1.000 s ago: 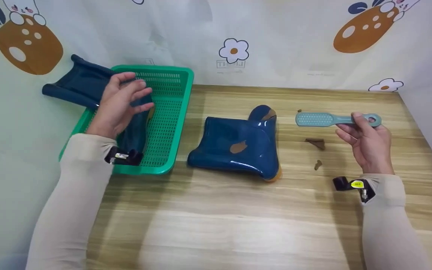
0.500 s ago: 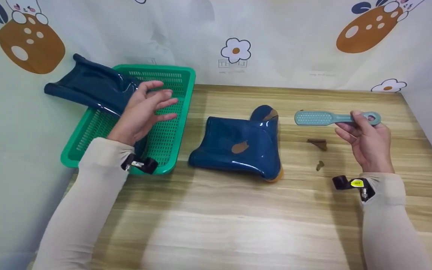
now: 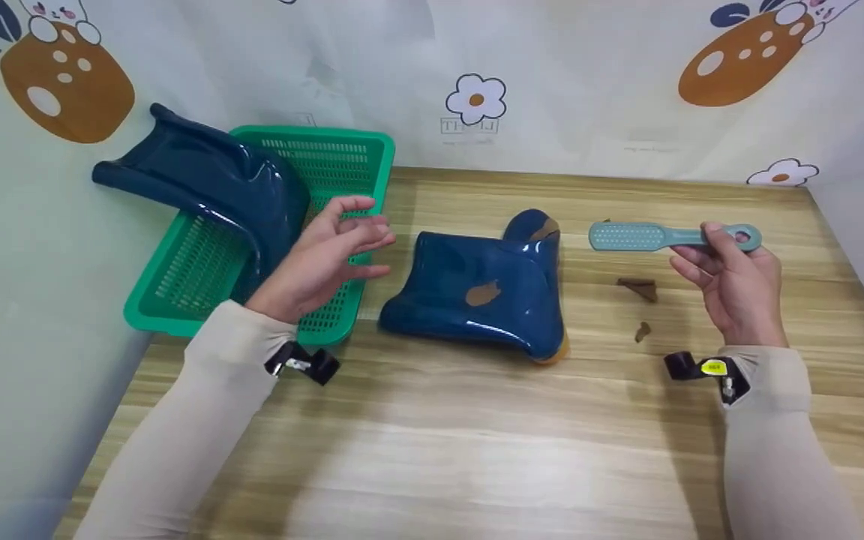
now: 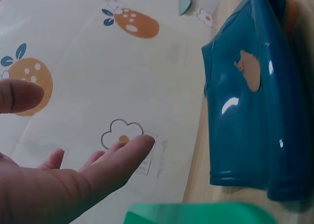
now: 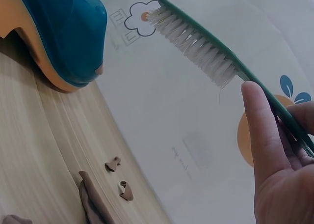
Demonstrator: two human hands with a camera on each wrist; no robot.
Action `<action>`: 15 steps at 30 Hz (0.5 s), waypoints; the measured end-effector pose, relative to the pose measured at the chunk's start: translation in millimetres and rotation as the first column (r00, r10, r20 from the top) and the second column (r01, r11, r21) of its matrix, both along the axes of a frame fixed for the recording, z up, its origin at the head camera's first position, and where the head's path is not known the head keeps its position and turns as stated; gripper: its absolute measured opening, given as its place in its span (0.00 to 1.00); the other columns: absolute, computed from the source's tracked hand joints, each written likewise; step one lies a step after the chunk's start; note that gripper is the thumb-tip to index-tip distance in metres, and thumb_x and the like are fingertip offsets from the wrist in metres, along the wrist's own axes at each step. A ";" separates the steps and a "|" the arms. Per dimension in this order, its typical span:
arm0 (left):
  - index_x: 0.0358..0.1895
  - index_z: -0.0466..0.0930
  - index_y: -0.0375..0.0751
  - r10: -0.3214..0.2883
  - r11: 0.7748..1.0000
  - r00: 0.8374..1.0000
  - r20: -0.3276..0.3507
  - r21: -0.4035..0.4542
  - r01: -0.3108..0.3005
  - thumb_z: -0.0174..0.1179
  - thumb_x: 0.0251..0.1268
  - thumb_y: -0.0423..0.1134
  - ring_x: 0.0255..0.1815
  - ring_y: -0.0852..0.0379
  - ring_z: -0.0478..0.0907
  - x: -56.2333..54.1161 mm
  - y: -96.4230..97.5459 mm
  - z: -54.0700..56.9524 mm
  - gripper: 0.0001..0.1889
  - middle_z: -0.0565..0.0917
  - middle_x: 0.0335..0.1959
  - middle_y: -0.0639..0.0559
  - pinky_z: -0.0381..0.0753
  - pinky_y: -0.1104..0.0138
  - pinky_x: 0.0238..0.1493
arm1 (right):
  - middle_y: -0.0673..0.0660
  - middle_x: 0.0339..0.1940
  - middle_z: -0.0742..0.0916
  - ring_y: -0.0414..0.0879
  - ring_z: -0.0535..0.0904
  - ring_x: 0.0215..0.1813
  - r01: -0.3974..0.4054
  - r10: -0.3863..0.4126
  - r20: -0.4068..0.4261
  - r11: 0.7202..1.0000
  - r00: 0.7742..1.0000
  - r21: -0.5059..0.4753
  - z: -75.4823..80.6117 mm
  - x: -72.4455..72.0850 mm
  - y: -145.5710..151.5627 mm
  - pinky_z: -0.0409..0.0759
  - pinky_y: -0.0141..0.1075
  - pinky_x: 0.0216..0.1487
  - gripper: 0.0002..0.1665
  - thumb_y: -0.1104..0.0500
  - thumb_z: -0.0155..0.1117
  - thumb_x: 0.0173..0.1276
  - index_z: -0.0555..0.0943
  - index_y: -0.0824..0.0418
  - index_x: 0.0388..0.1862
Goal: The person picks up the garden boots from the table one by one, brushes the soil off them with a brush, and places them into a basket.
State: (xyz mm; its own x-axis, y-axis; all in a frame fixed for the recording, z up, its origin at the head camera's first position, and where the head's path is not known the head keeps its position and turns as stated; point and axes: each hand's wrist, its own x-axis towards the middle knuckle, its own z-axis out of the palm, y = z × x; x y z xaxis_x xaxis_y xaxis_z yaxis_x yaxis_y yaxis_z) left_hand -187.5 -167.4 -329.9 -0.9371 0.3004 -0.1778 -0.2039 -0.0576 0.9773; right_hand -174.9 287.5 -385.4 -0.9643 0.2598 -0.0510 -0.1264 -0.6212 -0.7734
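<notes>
Brush (image 3: pixel 631 237) in my right hand (image 3: pixel 743 289), left hand (image 3: pixel 319 262) released.
Head: right grips the brush handle, right of the boot (image 3: pixel 439 281) lying on the table (image 3: pixel 477 450); left over the basket (image 3: pixel 383 172), second boot (image 3: pixel 211 176) partly inside. Left wrist: fingers hold nothing. Right wrist: bristles (image 5: pixel 196 47) apart from boot, brown scraps (image 5: pixel 126 190) below.

The boots (image 3: pixel 477 262) look like smooth, glossy rubber, the basket (image 3: pixel 312 130) and brush (image 3: pixel 631 237) like plastic, the counter (image 3: pixel 522 450) like wood, the sleeves (image 3: pixel 777 435) like matt cloth.
</notes>
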 end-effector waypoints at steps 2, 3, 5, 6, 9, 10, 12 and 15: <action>0.70 0.53 0.40 0.004 1.000 1.000 0.011 0.020 -0.004 0.50 0.77 0.35 0.67 0.45 0.70 3.4 3.0 -3.2 0.25 0.66 0.69 0.39 0.76 0.48 0.60 | 0.66 0.28 0.87 0.55 0.89 0.31 -0.002 0.002 -0.001 1.000 1.000 -0.001 0.1 -0.1 -0.7 0.86 0.42 0.33 0.07 0.69 0.64 0.69 0.78 0.75 0.36; 0.70 0.53 0.41 0.010 0.999 1.000 0.019 0.032 -0.011 0.51 0.76 0.34 0.67 0.45 0.70 5.3 4.7 -4.8 0.25 0.66 0.69 0.39 0.76 0.47 0.60 | 0.66 0.28 0.87 0.55 0.89 0.31 -0.003 0.003 -0.003 1.000 1.000 -0.001 0.2 -0.1 -1.1 0.86 0.42 0.33 0.07 0.69 0.64 0.69 0.78 0.75 0.37; 0.69 0.54 0.40 0.025 0.998 0.999 0.034 0.061 -0.027 0.51 0.75 0.33 0.68 0.43 0.69 8.8 8.2 -8.4 0.24 0.66 0.69 0.38 0.76 0.47 0.60 | 0.66 0.28 0.87 0.55 0.89 0.31 -0.006 0.006 -0.002 1.000 1.000 0.000 0.2 -0.4 -1.8 0.86 0.42 0.33 0.08 0.68 0.65 0.69 0.78 0.75 0.37; 0.68 0.54 0.40 0.031 0.997 0.999 0.040 0.073 -0.034 0.51 0.75 0.33 0.68 0.42 0.69 10.6 10.0 -10.3 0.24 0.67 0.69 0.37 0.76 0.47 0.61 | 0.66 0.28 0.87 0.55 0.89 0.31 -0.008 0.008 -0.001 1.000 1.000 0.002 0.3 -0.5 -2.2 0.86 0.42 0.33 0.08 0.68 0.64 0.69 0.78 0.75 0.37; 0.68 0.54 0.39 0.045 0.994 0.998 0.052 0.093 -0.049 0.51 0.74 0.32 0.69 0.41 0.69 15.0 15.2 -15.7 0.25 0.67 0.69 0.36 0.76 0.46 0.61 | 0.66 0.29 0.88 0.55 0.89 0.32 -0.011 0.011 0.003 1.000 1.000 0.003 0.7 -0.7 -3.1 0.86 0.42 0.34 0.08 0.68 0.64 0.70 0.78 0.76 0.37; 0.69 0.54 0.38 0.048 0.994 0.997 0.055 0.100 -0.053 0.51 0.74 0.32 0.69 0.41 0.68 16.3 16.7 -17.8 0.25 0.66 0.69 0.36 0.75 0.46 0.61 | 0.66 0.29 0.88 0.55 0.89 0.32 -0.011 0.011 0.004 1.000 1.000 0.003 0.7 -0.8 -3.4 0.86 0.42 0.34 0.08 0.68 0.64 0.69 0.78 0.75 0.37; 0.69 0.54 0.37 0.057 0.991 0.997 0.061 0.115 -0.064 0.50 0.74 0.32 0.69 0.41 0.69 19.3 20.7 -21.6 0.25 0.67 0.69 0.36 0.76 0.46 0.60 | 0.66 0.29 0.88 0.55 0.89 0.32 -0.011 0.011 0.005 1.000 1.000 0.001 0.9 -0.9 -4.0 0.86 0.42 0.34 0.08 0.68 0.64 0.69 0.78 0.75 0.37; 0.69 0.54 0.35 0.066 0.988 0.995 0.076 0.135 -0.076 0.49 0.74 0.31 0.69 0.40 0.69 24.4 27.0 -27.8 0.24 0.66 0.69 0.36 0.76 0.46 0.60 | 0.66 0.29 0.88 0.55 0.89 0.32 -0.013 0.013 0.005 1.000 1.000 -0.001 1.2 -1.3 -4.9 0.86 0.42 0.34 0.08 0.68 0.65 0.69 0.78 0.75 0.36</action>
